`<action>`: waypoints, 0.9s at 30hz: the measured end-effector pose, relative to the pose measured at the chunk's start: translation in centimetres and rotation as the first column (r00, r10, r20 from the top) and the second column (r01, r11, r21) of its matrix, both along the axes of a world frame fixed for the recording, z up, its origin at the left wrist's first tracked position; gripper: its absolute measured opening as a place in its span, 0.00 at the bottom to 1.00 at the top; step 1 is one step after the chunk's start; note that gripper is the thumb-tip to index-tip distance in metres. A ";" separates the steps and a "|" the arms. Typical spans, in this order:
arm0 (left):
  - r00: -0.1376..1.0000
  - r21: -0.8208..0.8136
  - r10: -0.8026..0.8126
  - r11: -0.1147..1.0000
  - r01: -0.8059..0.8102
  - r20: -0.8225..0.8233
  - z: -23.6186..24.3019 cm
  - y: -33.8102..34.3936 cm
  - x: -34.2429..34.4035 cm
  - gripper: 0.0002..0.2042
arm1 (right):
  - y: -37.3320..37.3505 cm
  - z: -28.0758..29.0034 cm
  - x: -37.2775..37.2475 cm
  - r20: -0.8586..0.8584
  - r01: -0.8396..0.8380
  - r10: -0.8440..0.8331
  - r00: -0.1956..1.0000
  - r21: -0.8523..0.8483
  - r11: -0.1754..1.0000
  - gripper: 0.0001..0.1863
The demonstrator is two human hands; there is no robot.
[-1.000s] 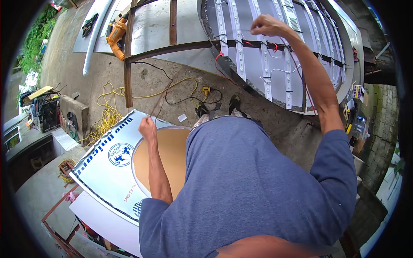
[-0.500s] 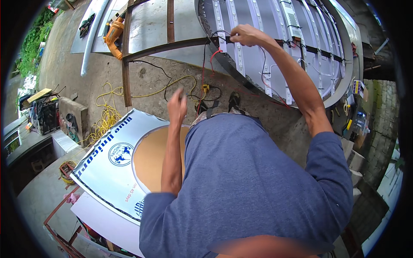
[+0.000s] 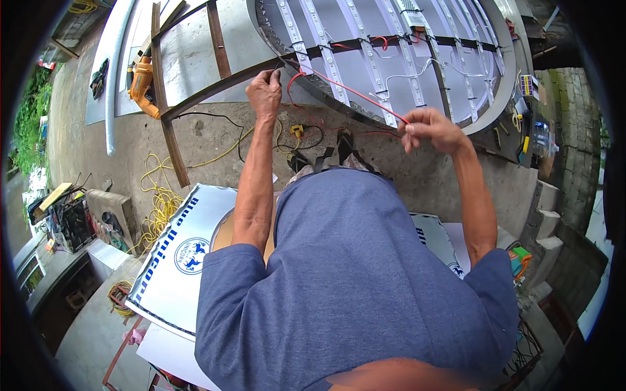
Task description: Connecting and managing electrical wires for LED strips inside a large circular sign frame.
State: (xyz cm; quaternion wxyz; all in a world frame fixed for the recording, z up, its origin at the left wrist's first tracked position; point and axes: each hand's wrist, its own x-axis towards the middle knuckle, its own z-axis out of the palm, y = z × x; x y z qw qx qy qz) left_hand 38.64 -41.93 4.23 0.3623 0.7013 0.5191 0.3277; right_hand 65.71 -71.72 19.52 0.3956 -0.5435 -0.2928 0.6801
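Holding a red wire (image 3: 355, 94) out over the near edge of a round light panel (image 3: 336, 26), the right hand (image 3: 433, 132) pinches it between thumb and fingers, apparently so that the stretch between the hands stays straight above the light strips (image 3: 359, 39). The panel lies ahead of the right hand. The left hand (image 3: 264, 96) has its fingers drawn together beside a brown metal bar (image 3: 215, 89); whether they grip anything is too small to tell. The left arm reaches forward, elbow barely bent; the right elbow juts outward, bringing that hand closer to the body. An orange drill (image 3: 140, 88) lies well left of the left hand.
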 end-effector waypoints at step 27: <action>0.899 0.187 0.291 0.952 -0.240 -0.328 2.6 -1.4 -19.7 0.12 | 19.8 4.2 10.3 0.894 -0.429 0.157 0.419 0.042 0.902 0.19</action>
